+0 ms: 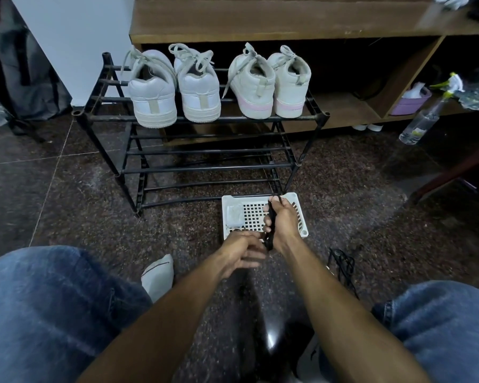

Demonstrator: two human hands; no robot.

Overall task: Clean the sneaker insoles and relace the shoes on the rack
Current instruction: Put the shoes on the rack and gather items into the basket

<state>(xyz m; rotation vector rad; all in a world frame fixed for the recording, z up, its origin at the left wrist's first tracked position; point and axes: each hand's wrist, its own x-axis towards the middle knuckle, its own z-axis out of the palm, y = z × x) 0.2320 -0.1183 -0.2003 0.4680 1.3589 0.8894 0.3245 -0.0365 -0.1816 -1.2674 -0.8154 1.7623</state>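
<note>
A black lace [271, 225] is gripped in the closed right hand [284, 221] over the white basket [302, 217] below the rack [205, 118], four sneakers [152, 98] lined on its top tier, left hand [242, 254] half-curled, grip unclear.

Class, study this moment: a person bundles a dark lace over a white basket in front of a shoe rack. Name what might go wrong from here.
1. The black lace hangs doubled from the right hand; it may knot as the left hand gathers it.
2. The loose dark cord on the floor by the right knee could snag a foot.
3. The spray bottle looks tilted and might topple.
</note>
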